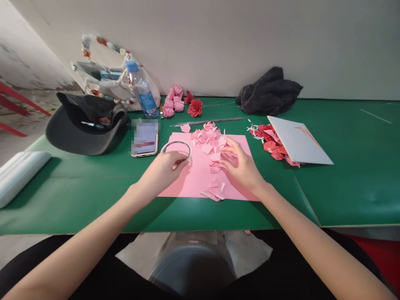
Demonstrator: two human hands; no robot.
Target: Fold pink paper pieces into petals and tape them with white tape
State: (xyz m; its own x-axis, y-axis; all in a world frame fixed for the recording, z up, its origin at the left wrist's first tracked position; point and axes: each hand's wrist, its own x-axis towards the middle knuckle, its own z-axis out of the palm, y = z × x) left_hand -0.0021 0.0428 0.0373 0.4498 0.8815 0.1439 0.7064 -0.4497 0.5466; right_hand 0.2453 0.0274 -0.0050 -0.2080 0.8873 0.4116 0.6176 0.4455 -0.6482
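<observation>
My left hand is closed on a roll of tape, held over the left part of a pink paper sheet. Over the sheet's right half, my right hand has its thumb and fingers apart at the edge of a heap of cut pink paper pieces. Whether its fingertips touch the pieces I cannot tell. Nearer the front edge of the sheet lie a few more pink pieces with white strips on them.
Behind the sheet lie thin wires, pink paper flowers and a red paper flower. A phone, bottle and cap stand left. To the right, a white board leans over red paper pieces, near a black cloth.
</observation>
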